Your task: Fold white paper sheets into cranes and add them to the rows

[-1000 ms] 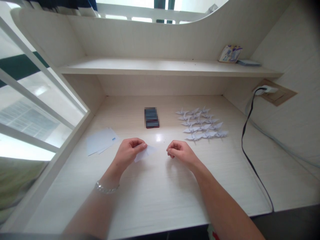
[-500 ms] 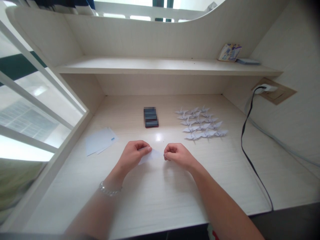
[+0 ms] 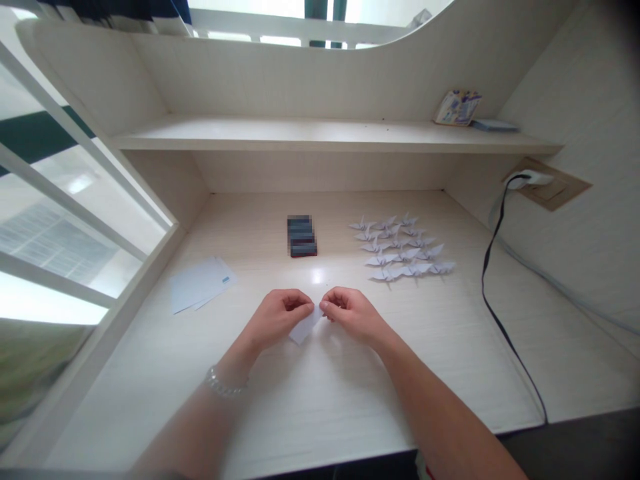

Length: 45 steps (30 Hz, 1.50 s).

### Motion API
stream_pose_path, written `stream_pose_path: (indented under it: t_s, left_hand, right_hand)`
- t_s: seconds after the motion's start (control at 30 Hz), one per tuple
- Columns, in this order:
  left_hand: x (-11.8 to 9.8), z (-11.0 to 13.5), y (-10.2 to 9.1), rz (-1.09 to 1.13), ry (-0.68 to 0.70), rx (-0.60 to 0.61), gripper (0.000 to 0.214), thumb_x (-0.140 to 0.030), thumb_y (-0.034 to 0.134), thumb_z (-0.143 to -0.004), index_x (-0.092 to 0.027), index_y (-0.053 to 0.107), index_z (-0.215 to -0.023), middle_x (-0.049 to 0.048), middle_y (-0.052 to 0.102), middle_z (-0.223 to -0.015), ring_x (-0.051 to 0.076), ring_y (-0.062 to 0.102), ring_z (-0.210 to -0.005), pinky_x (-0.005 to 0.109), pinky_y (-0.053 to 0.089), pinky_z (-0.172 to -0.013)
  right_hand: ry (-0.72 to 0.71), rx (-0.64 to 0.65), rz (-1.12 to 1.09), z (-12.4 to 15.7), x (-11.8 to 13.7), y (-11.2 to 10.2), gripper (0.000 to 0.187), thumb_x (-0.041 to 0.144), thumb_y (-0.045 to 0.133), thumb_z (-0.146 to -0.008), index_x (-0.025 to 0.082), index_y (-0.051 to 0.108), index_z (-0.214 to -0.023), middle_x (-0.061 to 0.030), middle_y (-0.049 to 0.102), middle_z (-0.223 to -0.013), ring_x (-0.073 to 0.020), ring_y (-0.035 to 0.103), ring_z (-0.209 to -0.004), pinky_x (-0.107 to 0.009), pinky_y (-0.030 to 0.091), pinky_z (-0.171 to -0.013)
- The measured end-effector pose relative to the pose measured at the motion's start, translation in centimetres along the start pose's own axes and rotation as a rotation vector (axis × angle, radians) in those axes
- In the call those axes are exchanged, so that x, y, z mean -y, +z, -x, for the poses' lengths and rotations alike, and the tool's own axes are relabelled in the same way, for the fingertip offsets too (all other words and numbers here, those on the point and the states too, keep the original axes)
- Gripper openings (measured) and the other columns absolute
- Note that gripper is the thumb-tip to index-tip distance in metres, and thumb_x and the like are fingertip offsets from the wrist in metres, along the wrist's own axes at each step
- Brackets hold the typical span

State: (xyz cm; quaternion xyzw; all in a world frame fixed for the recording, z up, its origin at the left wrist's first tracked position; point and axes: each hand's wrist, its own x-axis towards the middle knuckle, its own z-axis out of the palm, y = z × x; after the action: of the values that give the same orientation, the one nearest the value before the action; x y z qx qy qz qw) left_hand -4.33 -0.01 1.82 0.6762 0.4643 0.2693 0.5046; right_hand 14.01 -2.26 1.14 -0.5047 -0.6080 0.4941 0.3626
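Note:
A small white piece of paper [image 3: 304, 329] is held between my two hands above the middle of the desk. My left hand [image 3: 281, 315], with a beaded bracelet at its wrist, pinches the upper edge between thumb and fingers. At the paper's right corner, my right hand [image 3: 353, 312] is closed in a pinch. The fingers of both hands hide part of the sheet. Beyond my right hand stand several folded white paper cranes [image 3: 403, 250] in rows. To the left lie a few flat white sheets [image 3: 200, 285], one with a small blue mark.
A dark, blurred-out rectangular object [image 3: 302, 236] lies toward the back of the desk [image 3: 300, 413]. Above runs a shelf [image 3: 300, 132] with a colourful packet [image 3: 457, 107]. On the right, a black cable [image 3: 484, 273] hangs from the wall socket [image 3: 553, 185] across the desk. White railings border the left side.
My left hand has moved right and my right hand slightly left, so they are closer together. The paper has turned, its lower corner now pointing down toward me.

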Motion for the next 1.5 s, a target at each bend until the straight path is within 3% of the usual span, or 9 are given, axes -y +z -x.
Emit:
stream_pose_path:
  t_s: [0.2,0.4,0.53,0.63,0.77,0.97,1.1,1.23,1.5]
  left_hand:
    - [-0.1,0.1,-0.2,-0.114,0.014,0.068,0.018,-0.024,0.052,-0.071,-0.015,0.068,-0.072,0.0020,0.064,-0.066,0.013,0.053,-0.061,0.022,0.039,-0.054]
    - [0.5,0.1,-1.9,-0.116,-0.002,0.141,0.016,-0.018,0.051,-0.068,-0.015,0.066,-0.069,0.0016,0.063,-0.064,0.013,0.053,-0.060,0.023,0.040,-0.055]
    - [0.8,0.0,-2.9,-0.077,-0.035,0.066,0.014,-0.020,0.052,-0.069,-0.015,0.064,-0.068,0.0025,0.062,-0.062,0.013,0.054,-0.059,0.024,0.041,-0.057]
    - [0.6,-0.2,-2.1,0.008,-0.019,-0.012,0.017,-0.026,0.052,-0.074,-0.014,0.064,-0.076,0.0042,0.065,-0.070,0.014,0.056,-0.064,0.025,0.043,-0.061]
    - [0.2,-0.1,-0.5,-0.047,0.018,0.026,0.020,-0.030,0.052,-0.076,-0.016,0.065,-0.078,0.0036,0.065,-0.073,0.014,0.056,-0.066,0.023,0.041,-0.058]
    - [0.6,-0.2,-1.5,-0.052,0.008,0.010,0.013,-0.023,0.052,-0.074,-0.015,0.062,-0.071,0.0012,0.061,-0.065,0.013,0.054,-0.062,0.024,0.040,-0.059]
    - [0.4,-0.3,-0.9,0.078,0.029,-0.031,0.020,-0.032,0.055,-0.076,-0.015,0.062,-0.085,0.0048,0.065,-0.081,0.015,0.058,-0.073,0.025,0.043,-0.064]
    - [-0.1,0.0,0.1,0.006,0.055,-0.045,0.025,-0.038,0.052,-0.078,-0.015,0.062,-0.080,0.0035,0.062,-0.071,0.014,0.053,-0.063,0.023,0.040,-0.055]
    - [-0.7,0.4,0.6,-0.156,0.127,0.048,0.021,-0.031,0.049,-0.080,-0.017,0.064,-0.074,0.0008,0.062,-0.070,0.013,0.053,-0.065,0.023,0.039,-0.060]
  right_hand:
    - [0.058,0.056,-0.014,0.1,-0.1,-0.9,0.013,0.026,0.054,-0.076,0.016,0.060,-0.070,0.0007,0.055,-0.061,-0.0101,0.047,-0.057,-0.023,0.034,-0.053]
    - [0.095,0.078,-0.120,0.0,-0.4,-2.2,0.011,0.023,0.056,-0.074,0.014,0.060,-0.069,0.0003,0.055,-0.059,-0.0103,0.049,-0.055,-0.023,0.036,-0.053]
    - [0.072,-0.006,-0.162,0.0,-0.5,-3.1,0.012,0.025,0.057,-0.074,0.015,0.059,-0.069,0.0009,0.053,-0.059,-0.0097,0.047,-0.054,-0.023,0.036,-0.053]
    - [0.066,-0.005,-0.122,0.0,-0.4,-3.0,0.013,0.026,0.056,-0.074,0.015,0.059,-0.069,0.0013,0.053,-0.058,-0.0098,0.046,-0.054,-0.023,0.035,-0.052]
    - [0.072,0.033,-0.035,0.1,-0.1,-2.4,0.014,0.026,0.054,-0.076,0.015,0.060,-0.069,0.0007,0.054,-0.060,-0.0098,0.047,-0.055,-0.023,0.034,-0.053]
    - [0.051,-0.031,-0.078,0.0,0.0,-2.5,0.013,0.025,0.055,-0.076,0.014,0.059,-0.069,0.0012,0.053,-0.060,-0.0098,0.047,-0.055,-0.023,0.035,-0.053]
    - [0.020,-0.063,-0.095,-0.1,0.0,-2.3,0.013,0.026,0.054,-0.076,0.014,0.059,-0.072,0.0003,0.055,-0.062,-0.0104,0.049,-0.057,-0.023,0.037,-0.054]
    - [-0.023,-0.059,-0.011,0.1,0.4,-2.0,0.013,0.026,0.053,-0.078,0.016,0.061,-0.075,-0.0010,0.059,-0.067,-0.0119,0.052,-0.062,-0.024,0.039,-0.058]
    - [-0.026,0.037,0.198,0.4,0.8,-0.7,0.010,0.018,0.052,-0.072,0.017,0.061,-0.071,-0.0004,0.060,-0.068,-0.0126,0.053,-0.064,-0.023,0.038,-0.057]
